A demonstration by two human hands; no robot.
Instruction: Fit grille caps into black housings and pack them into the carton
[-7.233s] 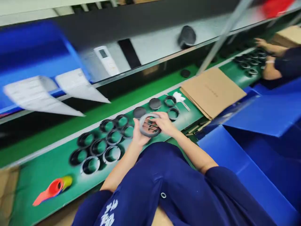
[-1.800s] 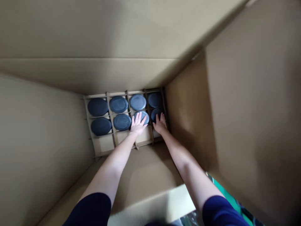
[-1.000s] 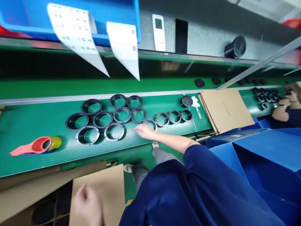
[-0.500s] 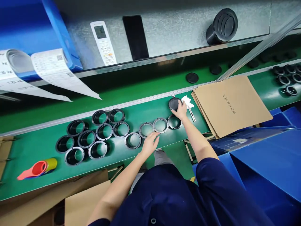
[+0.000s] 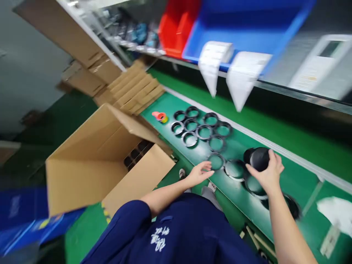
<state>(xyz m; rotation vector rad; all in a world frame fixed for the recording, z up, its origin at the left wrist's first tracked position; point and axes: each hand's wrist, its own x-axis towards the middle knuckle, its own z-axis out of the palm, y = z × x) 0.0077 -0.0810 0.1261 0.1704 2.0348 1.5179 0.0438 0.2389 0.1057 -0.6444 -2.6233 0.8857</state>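
My right hand (image 5: 271, 174) grips a black cylindrical part (image 5: 260, 158) between thumb and fingers. It is held above a row of black rings on the green bench (image 5: 231, 190). My left hand (image 5: 199, 173) has thumb and fingers apart beside the nearest ring (image 5: 216, 161); whether it touches the ring I cannot tell. Another ring (image 5: 234, 169) lies between my hands, and a further ring (image 5: 254, 184) sits below the right hand. Farther left stands a cluster of several black tubular rings (image 5: 204, 132). The picture is smeared by motion.
An open cardboard box (image 5: 88, 161) with dark pieces inside stands left of the bench. A red and yellow tape-like roll (image 5: 161, 117) lies at the bench's far end. Overhead, a shelf carries a blue bin (image 5: 247, 40) and white label strips (image 5: 244, 73). White paper (image 5: 337, 212) lies right.
The view has swung left, bringing the cardboard box into sight. My right hand has moved left along the bench with the black part, and my left hand is now beside a ring.
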